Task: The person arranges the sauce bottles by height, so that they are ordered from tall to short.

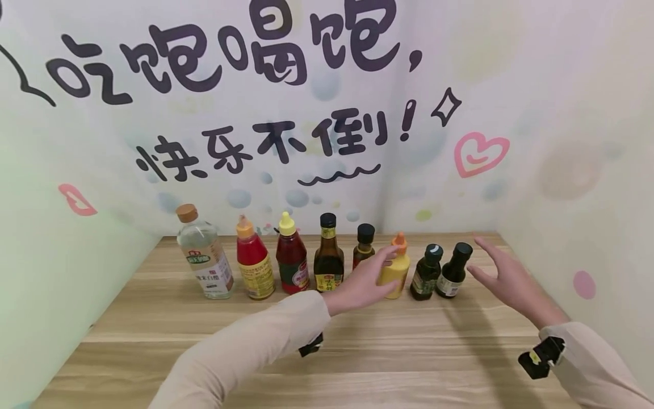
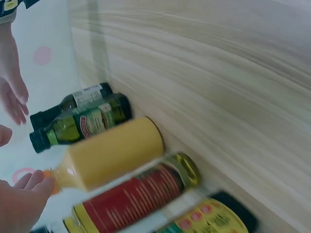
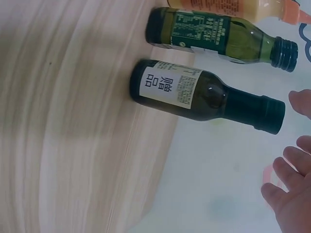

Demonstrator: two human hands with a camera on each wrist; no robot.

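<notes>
My left hand reaches over the row of bottles with its fingers spread and nothing in its grasp. Its fingers overlap the yellow squeeze bottle with an orange nozzle and partly cover a black-capped bottle with a red label. My right hand is also open, its thumb beside the neck of a small dark bottle with a white label. In the right wrist view a gap shows between that bottle's cap and the hand. A small green glass bottle stands between the dark bottle and the yellow one.
Farther left along the row stand a brown sauce bottle, a dark red squeeze bottle with a yellow nozzle, a red squeeze bottle and a tall clear bottle. A printed cloth hangs behind the wooden table.
</notes>
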